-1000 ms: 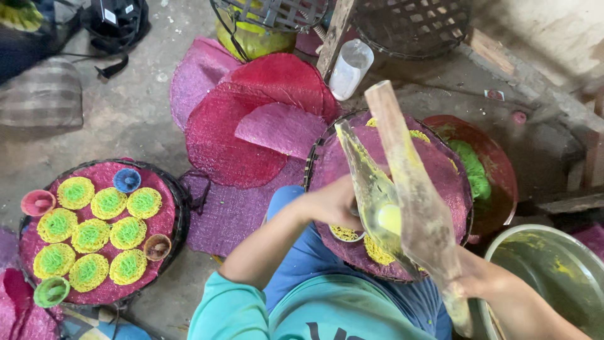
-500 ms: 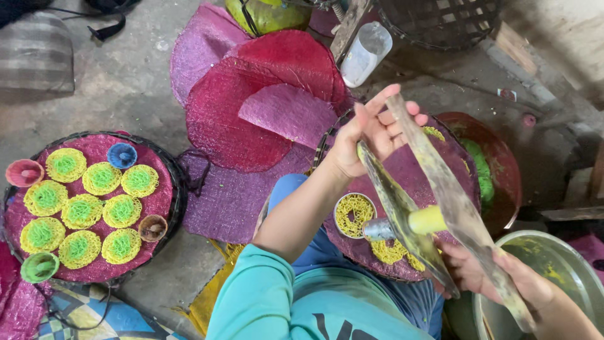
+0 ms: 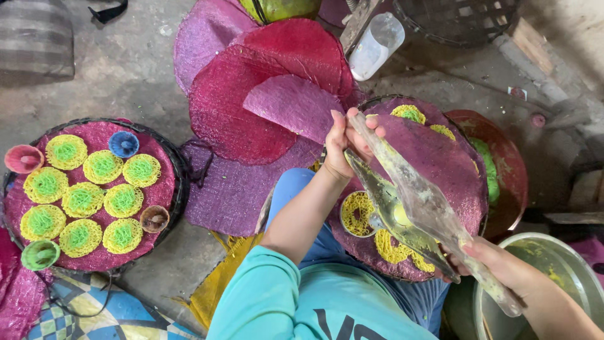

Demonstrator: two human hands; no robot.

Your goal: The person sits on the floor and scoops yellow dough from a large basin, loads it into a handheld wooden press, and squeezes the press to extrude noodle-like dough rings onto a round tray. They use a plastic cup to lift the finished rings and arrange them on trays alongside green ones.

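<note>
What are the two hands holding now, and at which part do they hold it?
Both hold one clear plastic piping bag with yellow batter. The left hand pinches its upper end; the right hand grips its lower end, above the round tray.

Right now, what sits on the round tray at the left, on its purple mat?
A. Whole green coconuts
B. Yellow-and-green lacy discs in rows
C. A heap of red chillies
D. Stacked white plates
B: the round tray carries rows of yellow-and-green lacy discs on a purple mat, with a few small coloured cups at its edge.
</note>
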